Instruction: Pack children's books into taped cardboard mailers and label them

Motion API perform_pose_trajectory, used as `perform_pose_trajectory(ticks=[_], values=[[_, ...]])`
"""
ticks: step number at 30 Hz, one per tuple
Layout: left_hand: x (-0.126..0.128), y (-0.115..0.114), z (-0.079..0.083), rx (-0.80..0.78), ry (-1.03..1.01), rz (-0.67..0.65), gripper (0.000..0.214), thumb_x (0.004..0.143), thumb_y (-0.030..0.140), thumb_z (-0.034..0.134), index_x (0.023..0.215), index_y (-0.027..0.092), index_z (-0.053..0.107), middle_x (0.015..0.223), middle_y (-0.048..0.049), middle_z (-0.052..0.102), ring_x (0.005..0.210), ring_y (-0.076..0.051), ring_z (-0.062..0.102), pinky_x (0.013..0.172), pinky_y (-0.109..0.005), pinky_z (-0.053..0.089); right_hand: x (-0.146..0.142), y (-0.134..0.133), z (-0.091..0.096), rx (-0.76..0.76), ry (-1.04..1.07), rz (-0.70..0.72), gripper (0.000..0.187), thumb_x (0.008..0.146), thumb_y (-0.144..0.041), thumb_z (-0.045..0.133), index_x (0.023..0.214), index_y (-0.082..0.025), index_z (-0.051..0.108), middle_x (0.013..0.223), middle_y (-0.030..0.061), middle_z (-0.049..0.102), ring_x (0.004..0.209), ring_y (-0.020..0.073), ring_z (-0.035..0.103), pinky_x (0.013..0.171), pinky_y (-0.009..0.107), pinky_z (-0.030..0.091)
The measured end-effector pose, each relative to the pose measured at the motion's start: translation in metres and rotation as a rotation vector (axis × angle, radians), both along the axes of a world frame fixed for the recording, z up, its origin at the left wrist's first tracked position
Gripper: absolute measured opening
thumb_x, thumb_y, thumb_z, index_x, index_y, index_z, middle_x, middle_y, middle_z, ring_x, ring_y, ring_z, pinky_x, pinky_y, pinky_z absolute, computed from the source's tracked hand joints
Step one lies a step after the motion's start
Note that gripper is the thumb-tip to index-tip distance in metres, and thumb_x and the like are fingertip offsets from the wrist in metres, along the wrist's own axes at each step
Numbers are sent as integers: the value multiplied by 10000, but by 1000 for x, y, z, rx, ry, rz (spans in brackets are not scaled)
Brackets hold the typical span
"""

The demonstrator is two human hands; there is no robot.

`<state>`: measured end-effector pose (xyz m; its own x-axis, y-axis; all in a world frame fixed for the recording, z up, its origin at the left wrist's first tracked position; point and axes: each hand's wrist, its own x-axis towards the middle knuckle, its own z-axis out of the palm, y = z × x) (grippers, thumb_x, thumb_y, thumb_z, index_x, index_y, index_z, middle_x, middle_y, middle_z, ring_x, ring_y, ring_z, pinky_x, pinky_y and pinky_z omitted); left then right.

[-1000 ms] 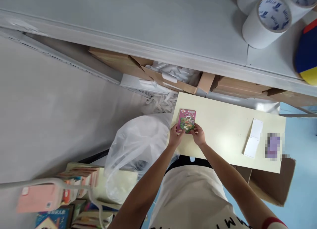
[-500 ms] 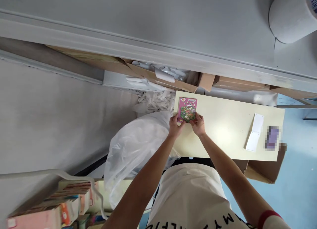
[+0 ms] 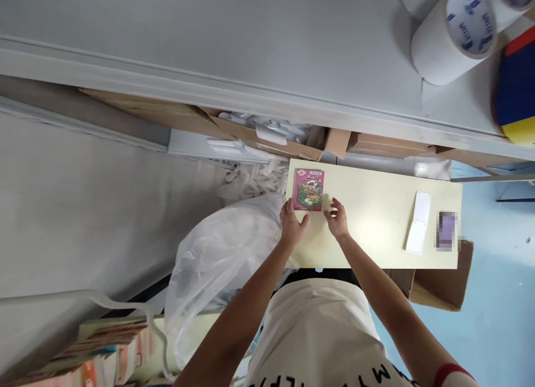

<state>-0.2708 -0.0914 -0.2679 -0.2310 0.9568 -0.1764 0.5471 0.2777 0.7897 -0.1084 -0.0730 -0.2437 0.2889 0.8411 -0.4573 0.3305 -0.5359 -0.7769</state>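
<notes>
A small pink picture book [image 3: 308,189] lies flat near the left end of the pale yellow table [image 3: 368,208], its cover facing up. My left hand [image 3: 293,222] is at the book's lower left corner, thumb apart from the fingers, not gripping it. Just off the book's lower right corner is my right hand [image 3: 336,218], its fingers loosely curled and parted with nothing between them. Further right on the table lies a folded white slip of paper [image 3: 418,222], with a blurred purple item [image 3: 446,231] beyond it.
A translucent plastic bag [image 3: 225,247] bulges left of the table. White strips [image 3: 254,178] are heaped behind it. Tape rolls [image 3: 453,33] stand on the grey shelf [image 3: 251,47] above. Books [image 3: 112,351] are stacked lower left; an open cardboard box [image 3: 443,281] sits under the table's right end.
Both hands have let go of the book, which now rests on the table. My right hand has drawn off to the right. The view has shifted, showing more tape rolls.
</notes>
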Motion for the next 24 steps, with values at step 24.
perform_pose_trajectory(ticks=[24], values=[[238, 222, 249, 686, -533, -287, 637, 769, 462, 733, 1317, 208, 531, 1348, -118, 549, 1251, -279, 536, 1051, -444, 434, 258, 203, 241, 945, -116, 36, 750, 831, -625, 579, 1419, -192, 408, 1307, 140, 529, 1177, 257, 547, 915, 413, 511]])
